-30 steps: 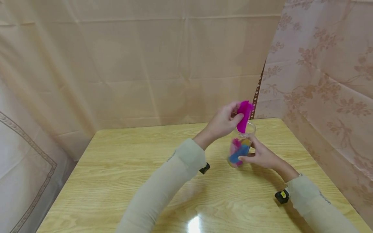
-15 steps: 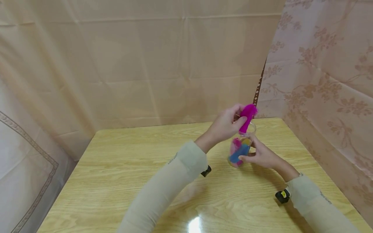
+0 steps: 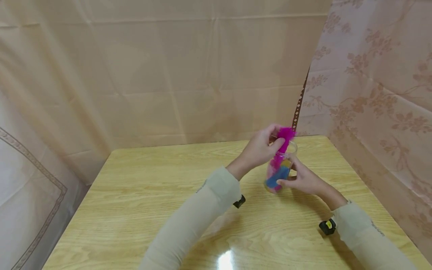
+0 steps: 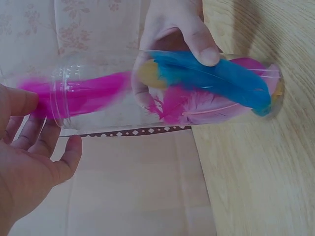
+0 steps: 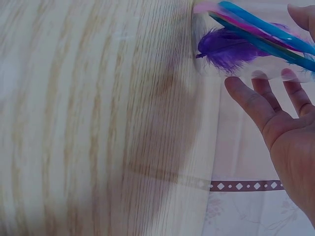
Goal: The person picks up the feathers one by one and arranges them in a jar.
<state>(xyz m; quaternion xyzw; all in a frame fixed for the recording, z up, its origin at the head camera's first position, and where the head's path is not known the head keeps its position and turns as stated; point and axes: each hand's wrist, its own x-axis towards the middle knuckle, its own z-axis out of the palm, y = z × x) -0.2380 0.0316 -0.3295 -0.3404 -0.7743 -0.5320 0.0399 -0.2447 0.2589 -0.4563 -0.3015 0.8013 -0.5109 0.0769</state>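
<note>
A clear jar (image 3: 270, 173) stands on the table with several feathers inside. My right hand (image 3: 305, 180) grips its side, thumb and fingers around the wall. At the mouth, my left hand (image 3: 258, 146) pinches a magenta feather (image 3: 286, 135) between thumb and fingers. In the left wrist view the lower part of that magenta feather (image 4: 98, 93) reaches through the mouth into the jar. A blue feather (image 4: 216, 78), a pink feather (image 4: 211, 109) and a yellow one (image 4: 151, 74) show through the wall. A purple feather (image 5: 229, 49) lies near the bottom in the right wrist view.
The wooden table (image 3: 162, 187) spreads out to the left and in front of the hands. A beige curtain (image 3: 168, 75) hangs behind it, and a flowered curtain (image 3: 378, 93) runs along the right side. Each wrist carries a small black camera (image 3: 327, 227).
My left hand has come down slightly, and the magenta feather has dropped from above the rim to partly inside the jar. The right hand and the jar have stayed in place.
</note>
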